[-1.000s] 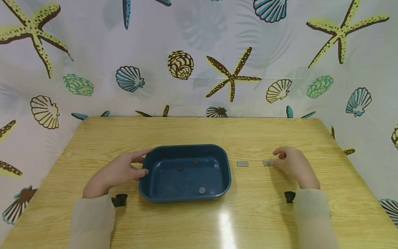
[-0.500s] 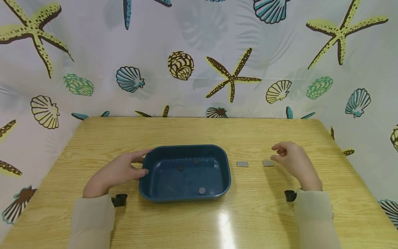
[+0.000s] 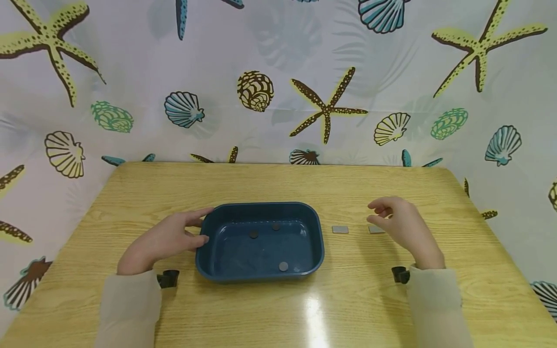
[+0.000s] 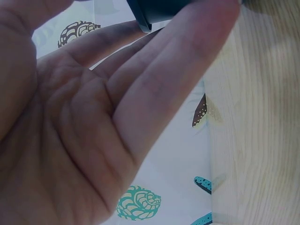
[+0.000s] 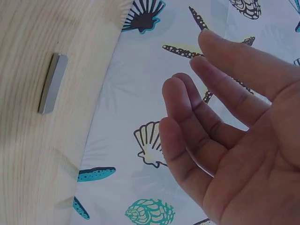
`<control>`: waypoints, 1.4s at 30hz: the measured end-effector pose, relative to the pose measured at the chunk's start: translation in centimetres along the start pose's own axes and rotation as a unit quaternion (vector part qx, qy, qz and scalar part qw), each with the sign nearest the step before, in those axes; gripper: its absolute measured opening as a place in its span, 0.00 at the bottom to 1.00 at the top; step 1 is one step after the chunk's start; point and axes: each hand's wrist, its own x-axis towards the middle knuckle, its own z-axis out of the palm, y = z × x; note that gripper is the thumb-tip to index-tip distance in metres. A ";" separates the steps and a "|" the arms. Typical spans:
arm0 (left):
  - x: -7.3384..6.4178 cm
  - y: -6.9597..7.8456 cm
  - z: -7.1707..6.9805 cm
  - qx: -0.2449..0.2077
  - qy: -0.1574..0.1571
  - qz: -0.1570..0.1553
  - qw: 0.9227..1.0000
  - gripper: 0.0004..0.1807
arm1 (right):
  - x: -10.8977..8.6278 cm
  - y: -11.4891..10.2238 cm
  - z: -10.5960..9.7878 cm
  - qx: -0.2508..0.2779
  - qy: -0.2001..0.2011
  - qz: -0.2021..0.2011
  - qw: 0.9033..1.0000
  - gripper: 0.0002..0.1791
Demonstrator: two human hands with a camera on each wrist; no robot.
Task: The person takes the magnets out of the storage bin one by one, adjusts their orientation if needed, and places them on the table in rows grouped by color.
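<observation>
Dark blue walls shape the tray [image 3: 261, 249] in the head view; it sits on the wooden table [image 3: 278, 183], three small discs [image 3: 284, 266] scattered over its floor. The left hand [image 3: 167, 237] holds its left end, thumb over the rim and fingers outside, probably to stop it sliding. Beyond the opposite end, the nearer grey piece [image 3: 340, 229] and the farther grey piece [image 3: 376, 230] lie flat and apart, leaving room around each. Beside the farther one hovers the right hand [image 3: 402, 224], thumb separated from the forefinger.

In the left wrist view, the fingers reach nearly straight to the tray's edge; the thumb's tip is out of frame.

In the right wrist view, gently curved fingers hold nothing; one grey piece shows, which one I cannot tell.
</observation>
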 end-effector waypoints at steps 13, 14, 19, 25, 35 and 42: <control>0.0 0.1 0.1 0.016 0.004 0.005 1.000 0.42 | 0.0 -2.1 1.0 0.015 0.005 -0.044 0.999 0.15; 0.0 0.1 0.1 0.017 0.004 0.005 1.000 0.42 | 0.0 -2.4 1.1 0.015 0.006 -0.049 0.999 0.15; -0.1 0.1 0.0 0.019 0.004 0.003 1.000 0.42 | -0.1 -3.5 1.9 0.016 0.010 -0.074 0.997 0.14; -0.2 0.1 0.0 0.029 0.006 0.003 1.000 0.42 | -0.3 -5.0 2.8 0.016 0.010 -0.109 0.994 0.13; -0.3 0.4 0.0 0.025 0.005 0.000 1.000 0.42 | -0.8 -7.2 4.6 0.029 -0.004 -0.177 0.984 0.12; -0.4 0.3 0.0 0.035 0.009 0.002 0.999 0.42 | -1.0 -8.7 5.9 0.024 -0.050 -0.209 0.976 0.12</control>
